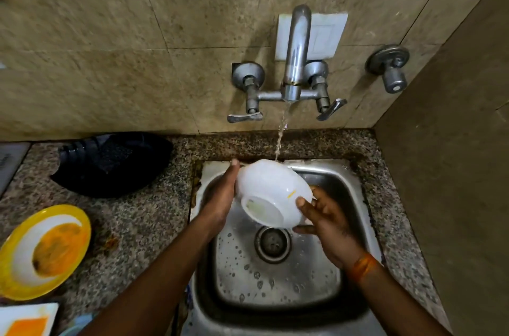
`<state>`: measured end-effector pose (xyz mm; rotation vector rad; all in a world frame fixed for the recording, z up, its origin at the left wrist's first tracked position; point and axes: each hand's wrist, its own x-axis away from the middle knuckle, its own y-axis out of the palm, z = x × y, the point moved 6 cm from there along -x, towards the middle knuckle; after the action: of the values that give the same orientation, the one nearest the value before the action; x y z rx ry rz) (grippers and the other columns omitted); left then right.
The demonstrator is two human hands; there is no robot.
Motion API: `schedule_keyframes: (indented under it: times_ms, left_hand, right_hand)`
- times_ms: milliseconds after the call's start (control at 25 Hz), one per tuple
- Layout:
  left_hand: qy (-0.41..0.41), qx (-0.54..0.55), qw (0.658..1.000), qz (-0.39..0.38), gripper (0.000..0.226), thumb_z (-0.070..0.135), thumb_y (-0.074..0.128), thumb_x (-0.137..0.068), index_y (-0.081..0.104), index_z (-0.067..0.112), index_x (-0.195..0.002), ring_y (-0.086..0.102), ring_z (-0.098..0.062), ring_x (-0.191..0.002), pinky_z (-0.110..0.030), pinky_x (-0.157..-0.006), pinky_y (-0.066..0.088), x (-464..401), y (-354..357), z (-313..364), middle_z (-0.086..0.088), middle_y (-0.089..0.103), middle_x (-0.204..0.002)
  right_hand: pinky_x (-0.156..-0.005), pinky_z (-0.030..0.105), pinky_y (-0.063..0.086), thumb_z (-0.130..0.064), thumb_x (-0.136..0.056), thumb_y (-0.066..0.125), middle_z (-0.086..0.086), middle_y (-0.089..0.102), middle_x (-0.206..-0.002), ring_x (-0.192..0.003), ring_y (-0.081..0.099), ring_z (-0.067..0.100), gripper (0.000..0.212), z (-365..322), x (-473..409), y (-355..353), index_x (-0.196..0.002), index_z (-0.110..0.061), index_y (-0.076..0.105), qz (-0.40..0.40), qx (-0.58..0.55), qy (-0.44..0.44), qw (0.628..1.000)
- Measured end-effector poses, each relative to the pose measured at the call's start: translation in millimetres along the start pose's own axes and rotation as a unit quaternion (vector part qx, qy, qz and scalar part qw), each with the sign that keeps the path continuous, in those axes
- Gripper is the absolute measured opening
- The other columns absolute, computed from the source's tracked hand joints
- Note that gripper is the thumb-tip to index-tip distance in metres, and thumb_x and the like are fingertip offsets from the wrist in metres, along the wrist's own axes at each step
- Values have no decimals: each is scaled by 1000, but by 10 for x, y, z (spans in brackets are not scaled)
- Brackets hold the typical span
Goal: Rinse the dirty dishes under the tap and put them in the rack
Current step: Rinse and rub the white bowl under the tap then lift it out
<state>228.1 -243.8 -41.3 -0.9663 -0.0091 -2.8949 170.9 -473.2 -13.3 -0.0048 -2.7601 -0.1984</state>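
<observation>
Bowl, white and tipped base toward you, sits above the sink under the tap stream; your left hand and right hand clasp opposite sides. Stained yellow plate waits on the bench.

Readable text: none anywhere in view.
White bowl: one small yellow mark near its rim, not legible as a letter or number.
Wall plate behind tap: blank.
</observation>
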Motion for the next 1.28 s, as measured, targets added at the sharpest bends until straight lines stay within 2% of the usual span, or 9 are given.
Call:
schedule_keyframes:
  times_ms: [160,320,440,680,800,920,1000,1160,1280]
  left_hand:
    - [3,-25,996,-83,15,24,68,-95,75,16,-106,70,-28,-108,-36,-80,56,176,-57,-196,-4,78,-108]
    - [20,5,981,-194,40,13,77,-81,72,7,-121,72,-29,-110,-40,-87,59,330,11,-261,-13,76,-119]
    - [52,-18,982,-183,39,13,75,-78,72,9,-117,73,-27,-103,-39,-86,59,424,160,-207,-12,78,-114]
    - [-44,119,965,-229,56,-4,66,-93,48,-1,-145,64,-14,-126,-26,-86,58,334,212,-415,-27,62,-132]
    - [131,36,979,-152,42,3,70,-88,65,4,-130,72,-28,-112,-37,-87,60,500,168,-77,-18,73,-124]
    - [151,62,970,-182,45,11,74,-80,68,3,-124,72,-31,-107,-41,-86,59,583,170,-26,-18,76,-118]
    - [140,45,975,-168,43,9,74,-82,68,2,-124,72,-32,-107,-42,-87,59,530,216,-32,-18,76,-117]
    - [181,25,971,-154,31,-4,67,-88,74,13,-113,71,-26,-113,-40,-95,58,458,216,165,-8,77,-116]
    - [161,32,962,-220,35,6,72,-83,74,10,-118,71,-28,-110,-43,-94,57,472,251,259,-12,76,-119]
  right_hand:
    - [-79,67,58,-28,-102,57,1,69,-128,-113,69,23,25,383,-17,-195,-127,-28,64,12,-44,120,992]
    - [-76,47,62,-35,-104,54,-6,69,-130,-119,65,17,24,386,-184,-216,-123,-40,68,60,-10,80,995]
    - [-114,39,43,-41,-106,50,-5,59,-145,-135,51,12,32,90,-356,-9,-135,-37,62,92,141,-40,985]
    - [-127,48,-2,-50,-103,35,-1,39,-162,-158,10,20,59,-298,-19,1070,-155,-22,40,-113,532,-357,760]
    - [-127,39,15,-58,-102,33,-1,45,-158,-151,31,18,61,-425,-359,779,-153,-26,43,-84,477,-329,811]
    - [-102,33,45,-59,-102,44,1,68,-125,-117,62,18,44,-439,-743,374,-120,-27,69,34,241,-70,967]
    - [-96,32,44,-61,-102,41,1,67,-118,-110,61,19,45,-475,-707,460,-112,-25,66,73,290,-67,952]
    - [-121,52,24,-69,-99,28,4,46,-153,-144,35,28,64,-484,-406,863,-148,-33,48,-22,576,-317,753]
    - [-99,45,48,-63,-100,40,-3,67,-121,-115,60,17,48,-622,-598,542,-123,-30,66,-48,440,-283,851]
